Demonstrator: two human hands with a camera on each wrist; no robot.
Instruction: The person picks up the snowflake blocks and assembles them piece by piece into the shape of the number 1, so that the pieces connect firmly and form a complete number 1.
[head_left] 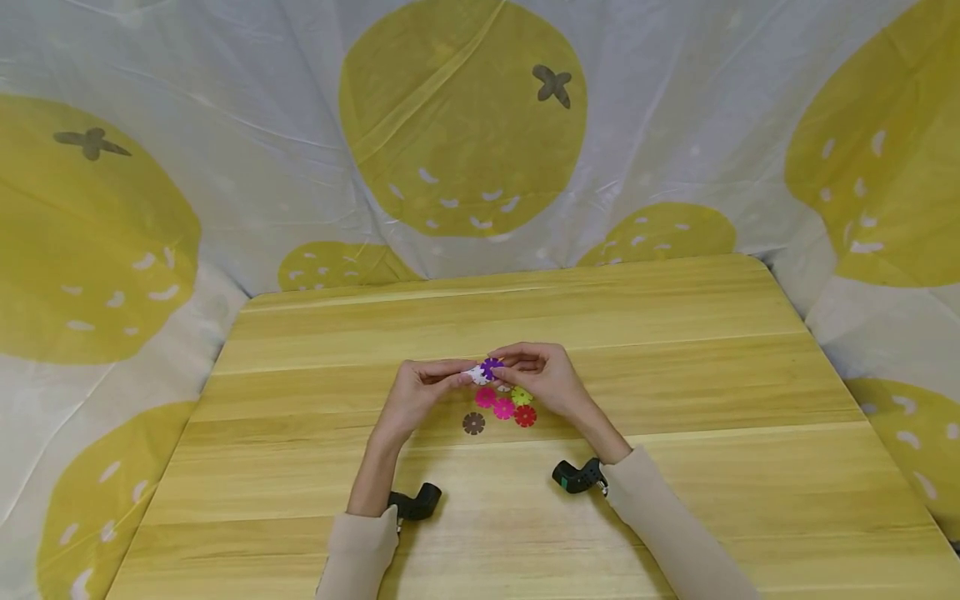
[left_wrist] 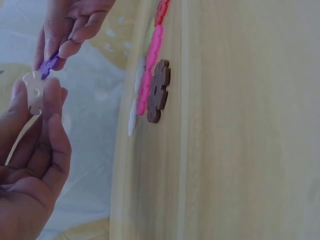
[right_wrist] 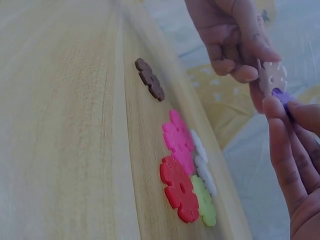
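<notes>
My left hand (head_left: 425, 392) pinches a white notched plastic disc (left_wrist: 35, 92) between thumb and fingers. A purple notched disc (head_left: 491, 368) is pinched in my right hand (head_left: 543, 379). The two discs meet edge to edge above the table; whether their slots interlock I cannot tell. Just below the hands lie two pink discs (head_left: 504, 407), a red disc (right_wrist: 179, 190), a yellow-green disc (head_left: 521, 396) and white discs (right_wrist: 204, 170), close together. A brown disc (head_left: 473, 423) lies a little apart, to their left.
The discs lie on a wooden table (head_left: 300, 467). Behind it hangs a pale cloth (head_left: 645, 125) printed with yellow fruit. Black wrist-worn devices (head_left: 577, 477) stick out from both forearms, low over the tabletop.
</notes>
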